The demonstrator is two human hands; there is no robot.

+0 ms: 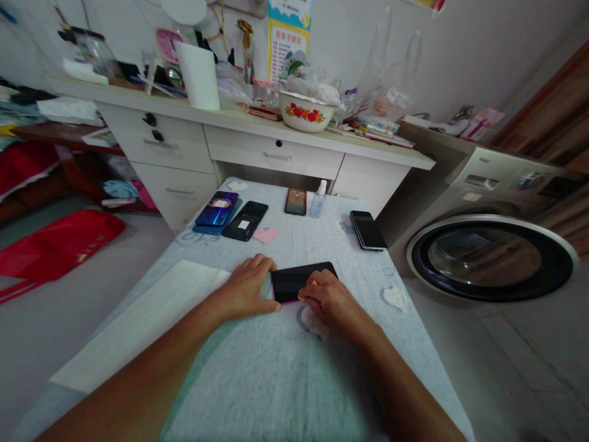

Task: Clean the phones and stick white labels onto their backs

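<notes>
A smartphone (291, 281) with a dark screen and a thin pink edge lies face up on the cloth-covered table. My left hand (251, 287) grips its left end, thumb at the near corner and fingers at the far one. Over the right half of the screen, my right hand (329, 296) is closed with its fingertips bunched together and touching the phone. Whatever those fingers pinch, if anything, is too small to make out. Beyond the phone stand a clear spray bottle (318, 200) and, flat beside it, a brown-backed phone (295, 202).
A blue phone (218, 209) rests on another at the far left, beside a black phone (245, 221). Stacked phones (368, 231) lie at the right edge. A white sheet (142, 325) is left of my arm. Behind stand a cluttered desk (276, 145) and a washing machine (488, 184).
</notes>
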